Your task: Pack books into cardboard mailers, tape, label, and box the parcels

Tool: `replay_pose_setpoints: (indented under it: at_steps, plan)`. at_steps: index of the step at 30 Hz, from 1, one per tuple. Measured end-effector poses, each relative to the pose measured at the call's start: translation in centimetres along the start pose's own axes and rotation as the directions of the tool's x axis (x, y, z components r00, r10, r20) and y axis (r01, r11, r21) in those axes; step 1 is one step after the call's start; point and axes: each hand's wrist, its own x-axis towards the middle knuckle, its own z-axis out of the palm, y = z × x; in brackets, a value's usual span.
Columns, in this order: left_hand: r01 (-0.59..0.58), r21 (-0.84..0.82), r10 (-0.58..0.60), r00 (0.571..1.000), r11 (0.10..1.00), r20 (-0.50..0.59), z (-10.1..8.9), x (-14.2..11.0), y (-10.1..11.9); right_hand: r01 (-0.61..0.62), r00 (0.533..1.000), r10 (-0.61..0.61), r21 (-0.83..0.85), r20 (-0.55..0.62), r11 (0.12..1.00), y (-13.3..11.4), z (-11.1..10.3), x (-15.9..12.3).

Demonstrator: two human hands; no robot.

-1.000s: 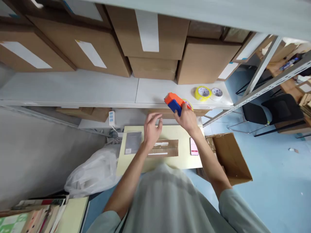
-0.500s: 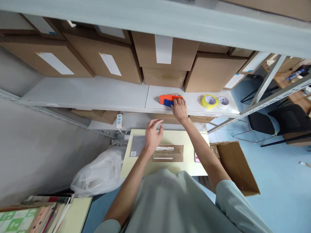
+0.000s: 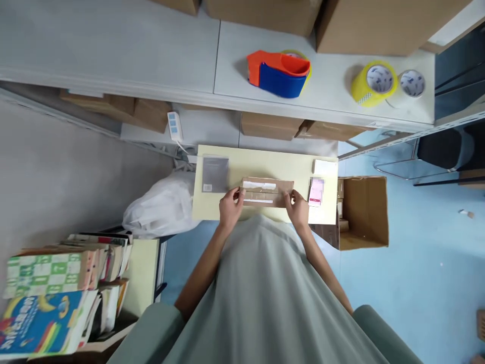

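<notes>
A small brown cardboard box (image 3: 267, 194) with tape and torn white strips on top is at the front of the pale yellow table (image 3: 261, 161). My left hand (image 3: 230, 208) grips its left end, thumb on top. At the right end, my right hand (image 3: 298, 208) has its fingers closed on the box in the same way. Left of the box lies a flat grey packet (image 3: 215, 174). A phone (image 3: 316, 192) with a lit pink screen is just beyond my right hand. On the shelf above sits an orange and blue tape dispenser (image 3: 280, 73), which neither hand touches.
The shelf (image 3: 151, 55) also carries a yellow tape roll (image 3: 375, 83) and a white roll (image 3: 412, 83). An open carton (image 3: 366, 212) stands right of the table. To the left are a white plastic bag (image 3: 162, 205), a power strip (image 3: 175, 125) and stacked books (image 3: 45, 303).
My right hand has let go of the tape dispenser, leaving it on the shelf. Both hands have come down to grip the small box. The view has tilted downward.
</notes>
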Motion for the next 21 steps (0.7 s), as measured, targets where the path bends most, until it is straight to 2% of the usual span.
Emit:
replay_pose_setpoints:
  at_steps: [3, 6, 8, 10, 13, 15, 18, 21]
  plan:
    - [-0.021, 0.128, 0.021, 1.000, 0.992, -0.001, 0.3, -0.6, 1.3, -0.040, 0.999, 0.039, -0.039, -0.027, 0.998, -0.6, 1.3, -0.7]
    - [-0.032, 0.253, 0.021, 0.999, 0.967, 0.044, 0.2, -0.8, 2.4, -0.087, 0.993, 0.083, -0.042, -0.087, 0.995, -0.8, 2.2, -0.8]
    - [-0.030, 0.314, 0.009, 0.998, 0.949, 0.070, 0.1, -0.7, 2.8, -0.094, 0.990, 0.096, 0.026, -0.108, 0.995, -0.3, 2.6, -0.9]
    - [-0.015, 0.342, -0.010, 0.997, 0.940, 0.072, 0.1, -0.4, 3.0, -0.089, 0.987, 0.110, 0.168, -0.115, 0.982, 0.5, 2.9, -0.8]
    - [0.038, 0.297, -0.053, 0.998, 0.954, 0.042, 0.0, 0.2, 2.6, -0.101, 0.981, 0.161, 0.421, -0.111, 0.901, 1.7, 3.3, -0.5]
    - [0.072, 0.212, -0.079, 0.996, 0.975, 0.027, -0.1, 0.6, 2.3, -0.108, 0.977, 0.187, 0.518, -0.103, 0.849, 2.2, 3.4, -0.2]
    - [0.106, 0.102, -0.109, 0.994, 0.989, 0.025, -0.5, 0.8, 1.8, -0.103, 0.979, 0.182, 0.555, -0.088, 0.826, 2.2, 2.9, -0.1]
    - [0.110, 0.038, -0.111, 0.994, 0.993, 0.021, -1.5, 0.9, 1.5, -0.068, 0.988, 0.135, 0.562, -0.078, 0.824, 1.7, 1.6, -0.1]
